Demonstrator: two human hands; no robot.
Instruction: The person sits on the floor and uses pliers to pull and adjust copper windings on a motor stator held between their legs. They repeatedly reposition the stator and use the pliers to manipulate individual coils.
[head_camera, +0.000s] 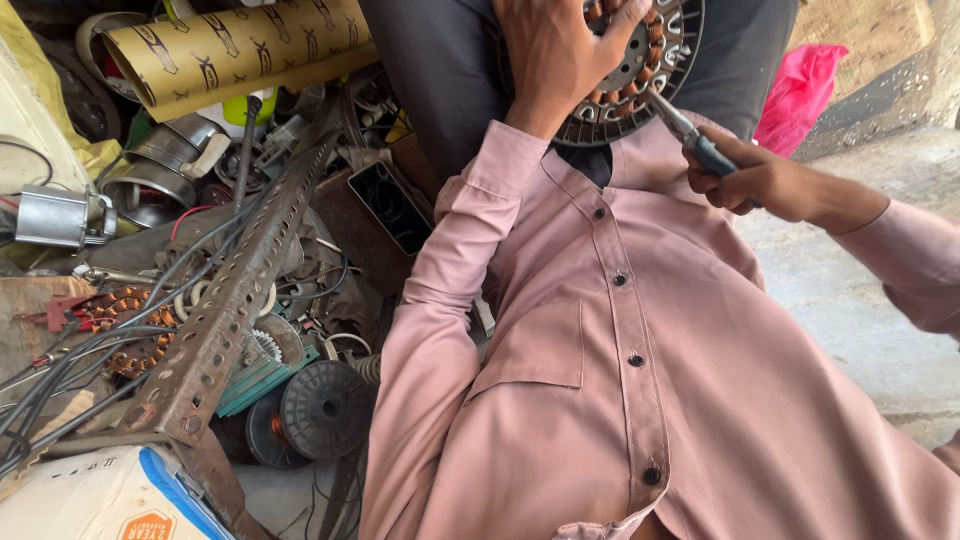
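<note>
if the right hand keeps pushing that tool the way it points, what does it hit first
The right hand aims its tool up-left at the motor stator, whose copper coils come first. The tip already looks at or touching them, though depth is unclear.

Soft, even daylight — sharp focus, faint shadows.
</note>
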